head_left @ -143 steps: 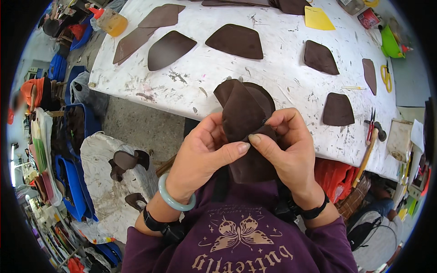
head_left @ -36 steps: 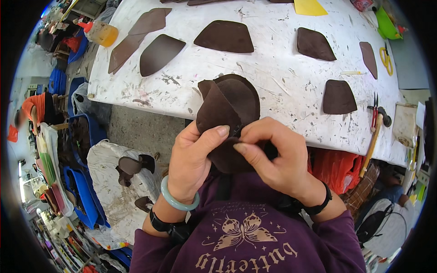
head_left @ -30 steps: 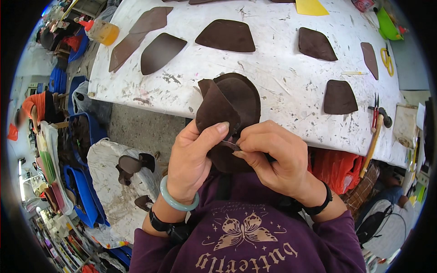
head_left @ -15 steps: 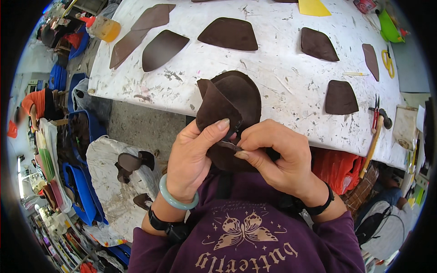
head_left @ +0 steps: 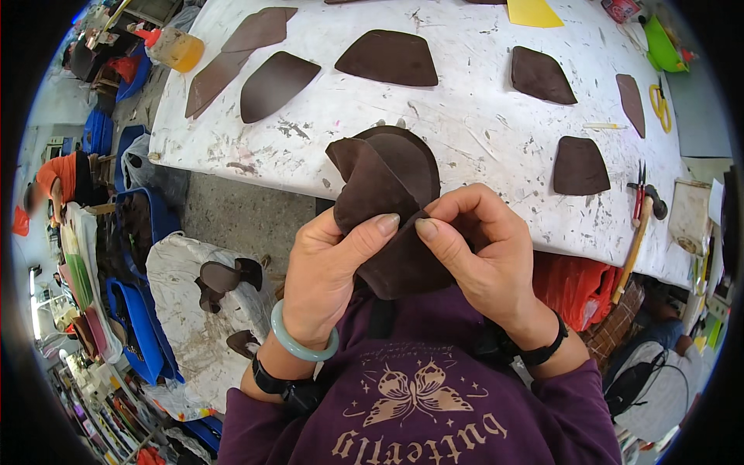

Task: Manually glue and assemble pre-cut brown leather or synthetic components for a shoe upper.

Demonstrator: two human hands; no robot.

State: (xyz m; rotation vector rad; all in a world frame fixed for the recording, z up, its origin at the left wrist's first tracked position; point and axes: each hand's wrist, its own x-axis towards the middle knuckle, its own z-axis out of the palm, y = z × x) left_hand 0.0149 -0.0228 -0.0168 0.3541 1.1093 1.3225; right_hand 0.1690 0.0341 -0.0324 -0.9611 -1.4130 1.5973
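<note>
By the table (head_left: 488, 155), held brown piece (head_left: 372, 182).
Gripped with left hand (head_left: 329, 267) at eight o'clock, right hand (head_left: 496, 263) at three.

The counter (head_left: 484, 132) has a white, stained surface. Beside it, the floor (head_left: 232, 209) is grey and speckled. At left are a pale wall (head_left: 66, 108) and a bright light strip (head_left: 34, 302).

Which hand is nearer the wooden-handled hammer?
Right: the right hand pinches the brown piece left of the hammer; the left hand holds it farther left.
</note>
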